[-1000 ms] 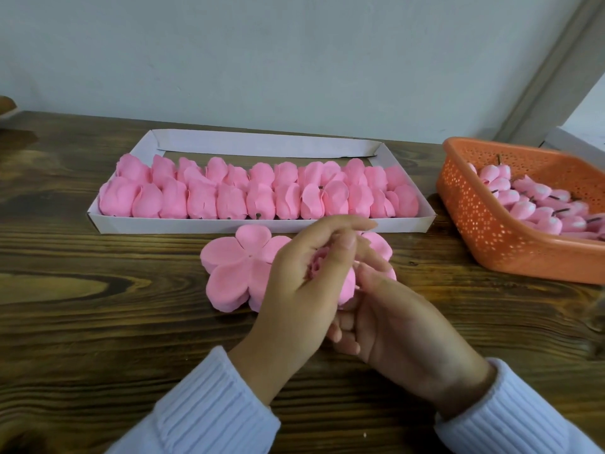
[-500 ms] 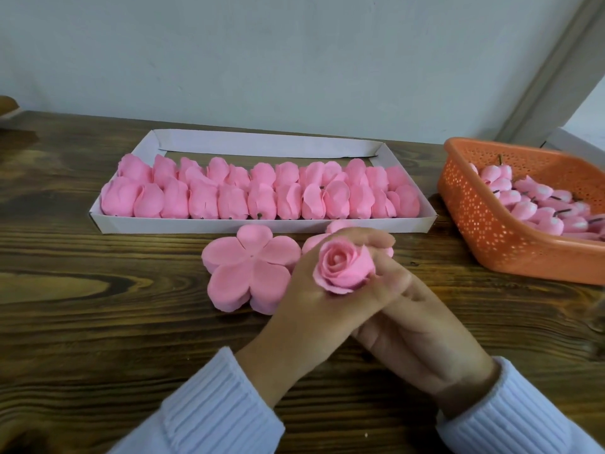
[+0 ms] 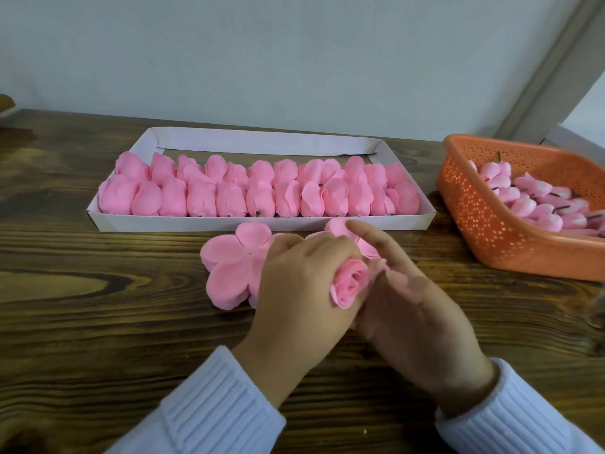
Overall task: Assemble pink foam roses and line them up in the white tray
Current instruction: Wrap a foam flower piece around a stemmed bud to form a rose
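While the left hand [image 3: 301,290] curled its fingers round a pink foam rose [image 3: 348,283], the bloom faced up towards the camera, probably so its spiral of petals could be checked. The rose was held just above the wooden table [image 3: 98,322], in front of the white tray [image 3: 262,222] and not yet in it. The right hand [image 3: 415,309] lay against the rose from the other side, with its index finger [image 3: 370,234] stretched straight out. Its other fingers were hidden beneath the left hand, so whether it gripped the base of the rose could not be told.

A flat five-lobed petal piece [image 3: 234,267] lay on the table beside the left hand, partly under it. A second petal piece [image 3: 340,227] showed behind the right index finger. Both seemed placed close by as the next layers to wrap on.

Finished roses [image 3: 258,191] lay on their sides in two tight rows that filled the near part of the tray, leaving a bare strip along the far wall. To the right, well apart from the hands, an orange perforated basket [image 3: 474,204] held pale pink buds [image 3: 537,204] on dark stems, likely the cores waiting for petals.

White ribbed sleeves [image 3: 212,404] covered both wrists. No brand, label or writing was visible anywhere.
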Demonstrator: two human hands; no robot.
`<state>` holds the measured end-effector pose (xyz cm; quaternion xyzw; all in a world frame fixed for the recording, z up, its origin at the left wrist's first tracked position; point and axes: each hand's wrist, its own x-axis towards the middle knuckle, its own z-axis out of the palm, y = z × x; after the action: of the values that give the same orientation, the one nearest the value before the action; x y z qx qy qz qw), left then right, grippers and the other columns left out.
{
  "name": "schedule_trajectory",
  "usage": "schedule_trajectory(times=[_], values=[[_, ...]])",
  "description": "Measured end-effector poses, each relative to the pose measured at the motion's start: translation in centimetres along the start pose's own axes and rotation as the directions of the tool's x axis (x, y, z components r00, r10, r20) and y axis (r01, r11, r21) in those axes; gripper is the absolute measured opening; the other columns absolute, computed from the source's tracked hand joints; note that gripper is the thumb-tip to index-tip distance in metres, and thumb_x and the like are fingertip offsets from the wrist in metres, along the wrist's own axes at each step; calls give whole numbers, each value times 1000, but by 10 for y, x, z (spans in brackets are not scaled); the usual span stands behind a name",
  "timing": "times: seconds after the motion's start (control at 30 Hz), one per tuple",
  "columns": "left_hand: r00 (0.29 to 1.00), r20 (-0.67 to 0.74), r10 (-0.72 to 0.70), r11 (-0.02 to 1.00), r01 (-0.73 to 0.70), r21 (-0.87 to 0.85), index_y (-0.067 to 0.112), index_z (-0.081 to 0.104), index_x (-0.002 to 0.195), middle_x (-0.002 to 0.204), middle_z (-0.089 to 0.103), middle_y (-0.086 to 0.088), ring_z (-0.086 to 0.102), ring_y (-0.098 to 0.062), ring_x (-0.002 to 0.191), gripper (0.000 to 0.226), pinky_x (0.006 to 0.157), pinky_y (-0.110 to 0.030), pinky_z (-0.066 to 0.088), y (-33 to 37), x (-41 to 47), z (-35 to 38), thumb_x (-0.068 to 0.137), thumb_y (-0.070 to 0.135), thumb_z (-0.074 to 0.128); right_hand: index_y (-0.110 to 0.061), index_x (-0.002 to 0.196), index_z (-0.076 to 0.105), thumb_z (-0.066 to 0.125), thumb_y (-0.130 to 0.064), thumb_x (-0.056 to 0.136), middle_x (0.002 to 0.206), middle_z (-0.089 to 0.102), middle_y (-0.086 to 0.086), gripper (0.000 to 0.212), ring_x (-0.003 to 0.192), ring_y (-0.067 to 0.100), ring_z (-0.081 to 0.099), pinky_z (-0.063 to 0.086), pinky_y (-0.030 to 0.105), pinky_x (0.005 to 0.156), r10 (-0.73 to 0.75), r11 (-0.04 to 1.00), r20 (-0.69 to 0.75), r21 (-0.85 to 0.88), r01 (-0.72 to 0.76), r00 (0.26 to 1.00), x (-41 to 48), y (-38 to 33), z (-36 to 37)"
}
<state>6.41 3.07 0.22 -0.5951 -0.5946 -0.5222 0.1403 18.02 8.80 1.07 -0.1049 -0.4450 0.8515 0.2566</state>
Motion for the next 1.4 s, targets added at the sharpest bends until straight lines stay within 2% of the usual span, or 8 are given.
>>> schedule_trajectory(times=[0.37, 0.57, 0.7, 0.8, 0.97, 1.1, 1.3, 1.4], values=[[993, 41, 114, 993, -114, 8, 10, 72, 89, 72, 64, 7, 53, -9, 74, 19, 82, -31, 41, 7, -5, 4, 83, 18, 56, -9, 127, 57, 88, -23, 63, 123, 63, 18, 73, 108, 27, 64, 54, 35, 88, -9, 994, 57, -106, 15, 998, -3, 6, -2], [997, 6, 79, 980, -77, -183, 10, 69, 87, 73, 62, 9, 57, -9, 75, 10, 78, -39, 47, 10, -2, 0, 84, 16, 63, -11, 127, 54, 80, -49, 69, 123, 64, 12, 74, 117, 27, 60, 49, 36, 95, -156, 924, -30, -357, 135, 987, -3, 9, 1], [980, -36, -196, 832, 147, -535, 23, 66, 89, 76, 69, 7, 69, -15, 75, 9, 72, -47, 55, 18, -2, -8, 81, 20, 68, -5, 131, 51, 65, -53, 82, 130, 58, 23, 71, 120, 36, 56, 47, 46, 98, -32, 990, -55, -138, 24, 998, 0, 8, 5], [947, 48, -318, 714, 273, -644, 24, 64, 89, 65, 66, 6, 66, -8, 63, 13, 61, -26, 56, 21, 0, -11, 80, 16, 70, 1, 126, 57, 47, -25, 92, 123, 57, 32, 44, 108, 44, 55, 42, 54, 94, 52, 981, -76, -181, -65, 996, 2, 11, -1], [909, 171, -381, 543, 369, -754, 19, 65, 93, 59, 61, 6, 61, -4, 61, 11, 57, -18, 51, 18, 5, -11, 82, 17, 67, -5, 100, 64, 61, -27, 86, 80, 66, 9, 26, 68, 17, 61, 48, 26, 62, 118, 987, -17, -109, -119, 993, 1, 12, -3], [911, 268, -313, 506, 398, -765, 21, 62, 103, 72, 68, 7, 67, -4, 72, 22, 66, -16, 52, 19, 6, -12, 81, 21, 65, -6, 108, 66, 73, -34, 81, 87, 63, 13, 39, 76, 18, 61, 48, 26, 65, 142, 989, 57, -43, -139, 988, 0, 9, -4], [885, 355, -303, 527, 465, -711, 25, 31, 138, 125, 59, -2, 58, -12, 117, 96, 91, -27, 50, 14, 4, -11, 57, 32, 82, 7, 136, 39, 81, -32, 74, 124, 39, 30, 85, 112, 42, 32, 24, 59, 95, 83, 996, 93, -20, -82, 992, 1, 3, -1], [850, 418, -319, 601, 523, -604, 31, 43, 130, 117, 63, 9, 60, -5, 112, 87, 93, -25, 50, 15, 2, -9, 54, 31, 85, 2, 138, 42, 80, -35, 75, 135, 45, 31, 82, 127, 44, 41, 31, 60, 107, 99, 995, 148, -19, -98, 984, 0, 0, -2]])
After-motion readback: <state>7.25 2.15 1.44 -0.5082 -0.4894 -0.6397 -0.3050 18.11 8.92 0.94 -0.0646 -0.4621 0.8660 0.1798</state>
